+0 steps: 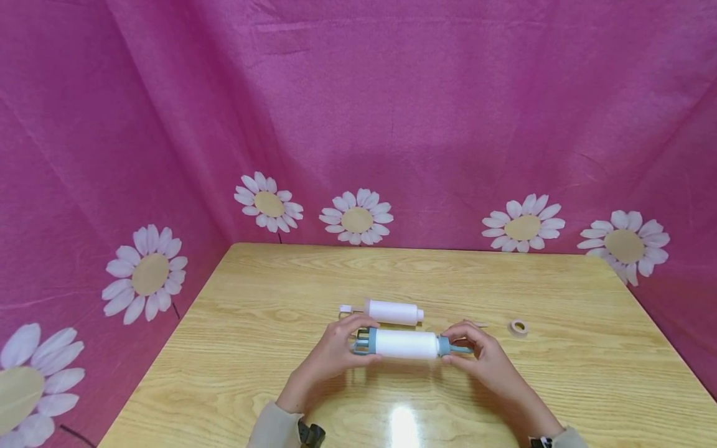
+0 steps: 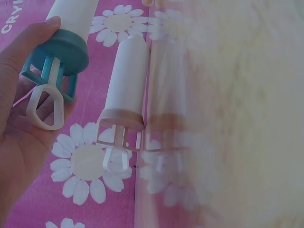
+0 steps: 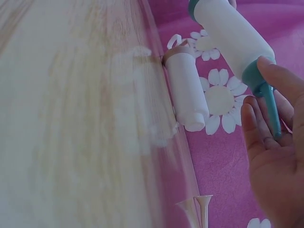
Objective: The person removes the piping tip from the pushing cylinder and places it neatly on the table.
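A white icing syringe [image 1: 406, 344] with teal ends lies crosswise between both hands, a little above the table. My left hand [image 1: 333, 348] grips its teal collar [image 2: 64, 52], thumb on the near side. Out of that end sticks a white plunger ring [image 2: 46, 116]. My right hand [image 1: 490, 366] pinches the teal cap at the other end, its thumb on the cap by the long teal nozzle [image 3: 270, 111]. Behind it, a second white syringe [image 1: 394, 312] with a pinkish-beige collar rests on its side on the table, touched by neither hand.
A small pinkish-beige ring [image 1: 519, 328] lies to the right on the wooden table [image 1: 280, 280]. Near it is a slim beige nozzle [image 1: 480, 323], partly behind the right hand. A pink cloth [image 1: 392, 112] with daisies hangs behind and left of the table.
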Motion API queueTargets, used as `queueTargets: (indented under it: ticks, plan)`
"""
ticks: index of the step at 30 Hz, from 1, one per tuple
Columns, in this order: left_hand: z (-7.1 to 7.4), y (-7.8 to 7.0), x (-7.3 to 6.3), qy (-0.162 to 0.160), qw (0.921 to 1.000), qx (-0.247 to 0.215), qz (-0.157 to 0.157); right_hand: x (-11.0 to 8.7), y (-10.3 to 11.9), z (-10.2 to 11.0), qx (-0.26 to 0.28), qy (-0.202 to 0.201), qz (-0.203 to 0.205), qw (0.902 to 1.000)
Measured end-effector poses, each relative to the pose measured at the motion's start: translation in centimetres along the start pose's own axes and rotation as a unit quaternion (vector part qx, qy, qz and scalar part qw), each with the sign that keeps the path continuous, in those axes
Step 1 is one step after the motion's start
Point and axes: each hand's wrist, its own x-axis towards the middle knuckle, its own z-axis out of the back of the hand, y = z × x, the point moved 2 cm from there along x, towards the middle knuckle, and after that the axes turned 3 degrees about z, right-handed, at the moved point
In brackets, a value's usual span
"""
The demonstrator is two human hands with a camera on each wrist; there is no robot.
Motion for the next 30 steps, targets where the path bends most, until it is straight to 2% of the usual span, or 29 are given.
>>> queueTargets:
  ticks: [5, 13, 20, 30]
  plan:
    - [0.0, 0.2, -0.2, -0.004, 1.0000, 0.004, -0.001, -0.2, 0.0, 0.2, -0.001, -0.005, -0.010, 0.9999]
    - [0.3, 0.4, -0.4, 0.003, 0.9995, 0.005, 0.030, -0.7, -0.2, 1.0, -0.008, -0.013, -0.016, 0.9998]
    - [0.4, 1.1, -0.3, 0.026, 0.9988, 0.007, 0.042, -0.8, -0.5, 1.2, -0.008, -0.006, -0.033, 0.9994]
    - [0.3, 1.9, -0.2, 0.059, 0.9958, 0.031, 0.063, -0.9, -0.4, 1.2, -0.013, -0.005, -0.033, 0.9993]
